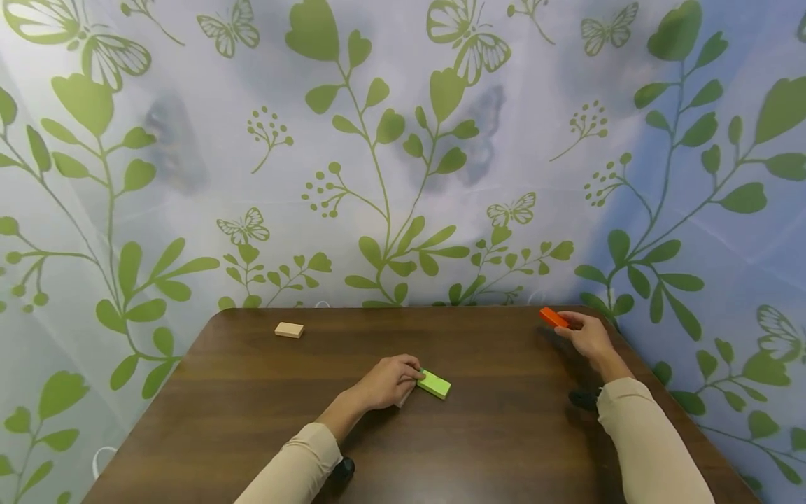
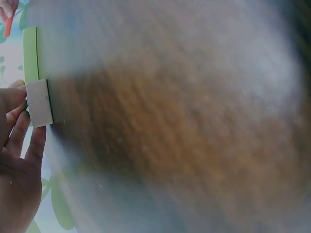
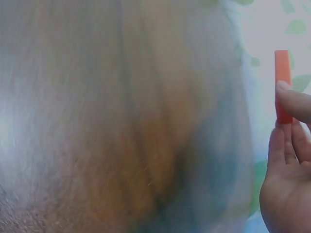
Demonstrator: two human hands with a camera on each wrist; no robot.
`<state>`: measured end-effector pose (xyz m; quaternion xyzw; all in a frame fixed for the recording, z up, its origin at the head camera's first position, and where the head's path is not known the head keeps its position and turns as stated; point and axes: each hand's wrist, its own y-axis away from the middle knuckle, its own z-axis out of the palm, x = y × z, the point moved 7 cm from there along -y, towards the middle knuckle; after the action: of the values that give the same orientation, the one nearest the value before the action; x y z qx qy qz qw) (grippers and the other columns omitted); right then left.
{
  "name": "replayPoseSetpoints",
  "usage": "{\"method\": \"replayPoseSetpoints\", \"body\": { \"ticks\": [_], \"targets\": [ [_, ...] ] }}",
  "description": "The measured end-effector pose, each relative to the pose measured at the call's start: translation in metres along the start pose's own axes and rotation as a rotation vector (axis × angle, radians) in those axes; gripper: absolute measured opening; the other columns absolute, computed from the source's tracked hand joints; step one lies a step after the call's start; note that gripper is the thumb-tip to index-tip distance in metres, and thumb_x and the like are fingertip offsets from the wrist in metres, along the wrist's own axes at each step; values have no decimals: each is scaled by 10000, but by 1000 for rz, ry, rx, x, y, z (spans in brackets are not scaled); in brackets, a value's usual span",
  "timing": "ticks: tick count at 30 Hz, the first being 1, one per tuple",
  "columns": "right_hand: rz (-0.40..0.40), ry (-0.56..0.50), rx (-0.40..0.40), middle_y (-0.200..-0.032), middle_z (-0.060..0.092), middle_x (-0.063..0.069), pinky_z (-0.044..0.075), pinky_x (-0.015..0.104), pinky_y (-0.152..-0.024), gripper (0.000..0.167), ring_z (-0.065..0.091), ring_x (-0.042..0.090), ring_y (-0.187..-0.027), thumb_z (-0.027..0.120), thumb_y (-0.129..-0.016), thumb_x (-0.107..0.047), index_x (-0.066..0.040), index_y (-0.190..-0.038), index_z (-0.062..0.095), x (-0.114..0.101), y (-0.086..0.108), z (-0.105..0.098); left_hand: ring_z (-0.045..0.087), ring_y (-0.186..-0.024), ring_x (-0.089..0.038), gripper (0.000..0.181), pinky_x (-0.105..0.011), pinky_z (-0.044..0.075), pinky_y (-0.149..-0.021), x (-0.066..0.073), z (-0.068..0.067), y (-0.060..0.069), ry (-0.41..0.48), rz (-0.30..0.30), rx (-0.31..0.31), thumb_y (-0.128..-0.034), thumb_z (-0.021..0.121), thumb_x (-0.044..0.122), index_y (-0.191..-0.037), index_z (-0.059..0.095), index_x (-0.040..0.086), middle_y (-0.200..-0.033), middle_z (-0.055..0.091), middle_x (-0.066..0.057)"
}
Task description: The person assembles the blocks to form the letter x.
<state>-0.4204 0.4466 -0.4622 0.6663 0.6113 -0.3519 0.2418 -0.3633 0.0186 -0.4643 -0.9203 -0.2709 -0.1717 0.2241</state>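
Note:
Near the middle of the table, my left hand (image 1: 392, 381) pinches a pale wooden block (image 2: 40, 103) between thumb and fingers. In the head view that block shows only as a small pale edge below the hand. A bright green block (image 1: 434, 384) lies just beyond it, its near end at my fingertips. The left wrist view shows the green block (image 2: 30, 53) end to end with the pale one, apparently touching. Toward the far right corner, my right hand (image 1: 590, 337) grips one end of an orange-red block (image 1: 553, 317), held above the tabletop.
A light natural-wood block (image 1: 289, 330) lies by itself at the table's far left. The brown wooden table (image 1: 491, 448) reaches back to a hanging cloth (image 1: 403, 175) printed with green leaves and butterflies. Dark wrist devices (image 1: 343, 469) show beneath both sleeves.

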Motion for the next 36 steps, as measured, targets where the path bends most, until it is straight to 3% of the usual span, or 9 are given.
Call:
{"method": "replayPoseSetpoints", "body": {
  "ticks": [4, 8, 15, 27, 36],
  "targets": [
    [-32, -9, -33, -1375, 536, 362, 448, 570, -950, 500, 538, 485, -1184, 682, -1021, -127, 75, -1454, 532, -16, -1, 5, 661, -1071, -218, 231, -325, 533, -930, 1, -1, 1, -8, 9, 2, -969, 667, -34, -1178, 763, -24, -1174, 677, -94],
    [-62, 8, -95, -1371, 551, 353, 476, 518, -907, 517, 562, 465, -1167, 695, -1017, -154, 70, -1456, 536, -27, -1, 14, 657, -1083, -224, 228, -339, 534, -930, 0, -2, 3, 12, -26, -10, -973, 665, -31, -1180, 762, -27, -1173, 677, -84],
    [-107, 7, -127, -1303, 608, 331, 487, 519, -906, 469, 589, 446, -1137, 711, -993, -89, 92, -1405, 578, -43, 1, 27, 652, -1099, -238, 225, -344, 537, -930, -1, -2, 5, 38, -38, -14, -984, 659, -26, -1187, 755, -37, -1191, 672, -98],
    [-94, -70, -204, -1353, 587, 306, 458, 577, -991, 483, 579, 422, -1180, 709, -995, -88, 52, -1435, 572, -58, 1, 44, 654, -1087, -223, 223, -322, 537, -923, -2, 1, 2, 45, -39, -16, -976, 669, -37, -1180, 758, -35, -1178, 672, -83],
    [-241, -46, -278, -1341, 594, 314, 529, 497, -926, 456, 620, 430, -1155, 752, -952, -52, 76, -1371, 623, -76, 3, 61, 649, -1118, -229, 227, -331, 530, -950, -3, 1, 2, 53, -67, -26, -981, 671, -23, -1191, 757, -23, -1194, 669, -67]
  ]
}}
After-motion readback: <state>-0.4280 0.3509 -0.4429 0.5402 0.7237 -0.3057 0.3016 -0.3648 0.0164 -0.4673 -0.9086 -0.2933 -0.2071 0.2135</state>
